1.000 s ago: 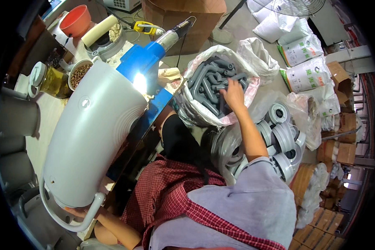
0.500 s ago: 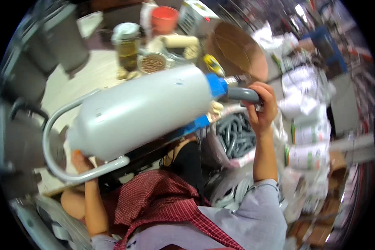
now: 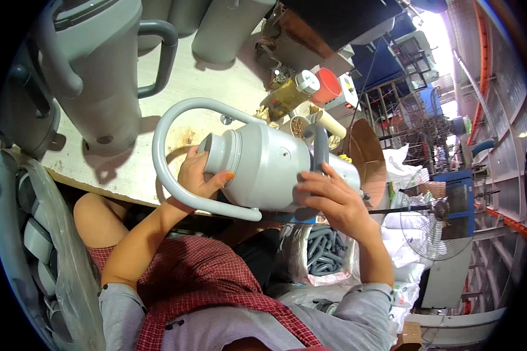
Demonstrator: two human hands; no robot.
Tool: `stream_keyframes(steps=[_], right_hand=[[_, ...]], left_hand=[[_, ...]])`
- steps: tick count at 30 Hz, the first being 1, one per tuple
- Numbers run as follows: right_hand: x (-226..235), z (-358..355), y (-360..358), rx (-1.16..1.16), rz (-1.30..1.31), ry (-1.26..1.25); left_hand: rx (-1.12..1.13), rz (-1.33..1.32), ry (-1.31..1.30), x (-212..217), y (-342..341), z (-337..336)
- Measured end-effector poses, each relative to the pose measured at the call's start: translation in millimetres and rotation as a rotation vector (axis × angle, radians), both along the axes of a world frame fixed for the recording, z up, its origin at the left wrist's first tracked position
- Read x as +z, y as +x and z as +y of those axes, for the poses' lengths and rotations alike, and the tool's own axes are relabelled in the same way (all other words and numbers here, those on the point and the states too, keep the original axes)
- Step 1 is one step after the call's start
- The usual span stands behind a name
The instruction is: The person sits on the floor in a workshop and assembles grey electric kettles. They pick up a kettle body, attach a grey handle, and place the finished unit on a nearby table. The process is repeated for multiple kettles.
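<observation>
While hands [image 3: 263, 187] grip, smooth (grey) jug [image 3: 263, 167]

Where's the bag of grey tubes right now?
Head view, lower right of centre: the bag of grey tubes sits below the right hand and grey jug.

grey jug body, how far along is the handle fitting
Looks done: grey jugs with handles stand on the workbench. In hand: the left hand steadies the jug body at its neck while the right hand presses a dark grey handle piece against its side. Left: a bag of grey handle pieces sits below.
</observation>
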State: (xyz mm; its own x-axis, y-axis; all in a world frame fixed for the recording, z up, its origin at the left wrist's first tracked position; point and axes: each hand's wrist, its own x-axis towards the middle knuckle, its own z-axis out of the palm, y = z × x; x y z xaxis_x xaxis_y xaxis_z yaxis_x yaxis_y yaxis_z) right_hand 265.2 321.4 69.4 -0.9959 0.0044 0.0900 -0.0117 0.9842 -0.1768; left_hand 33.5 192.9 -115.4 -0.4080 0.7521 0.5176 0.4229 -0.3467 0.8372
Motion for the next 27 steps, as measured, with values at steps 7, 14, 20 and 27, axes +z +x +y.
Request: stream_keyframes(steps=[7, 14, 20, 27], right_hand=[[-4.6, 37.7, -29.3, -0.679, 0.084, 0.209], [-6.8, 35.4, -23.5, -0.502, 0.262, -0.282], [29.5, 17.9, -67.9, -0.071, -0.009, 0.411], [21.8, 12.9, -73.3, 0.022, 0.018, 0.509]], left_hand=[[0.037, 0.082, -0.013, 3.4, -3.5, 1.0], [0.019, 0.071, 0.006, 1.0, -4.1, 1.4], [0.012, 0.048, 0.005, -2.9, 0.4, 0.5], [-0.003, 0.042, 0.009, -2.8, -2.5, 1.9]])
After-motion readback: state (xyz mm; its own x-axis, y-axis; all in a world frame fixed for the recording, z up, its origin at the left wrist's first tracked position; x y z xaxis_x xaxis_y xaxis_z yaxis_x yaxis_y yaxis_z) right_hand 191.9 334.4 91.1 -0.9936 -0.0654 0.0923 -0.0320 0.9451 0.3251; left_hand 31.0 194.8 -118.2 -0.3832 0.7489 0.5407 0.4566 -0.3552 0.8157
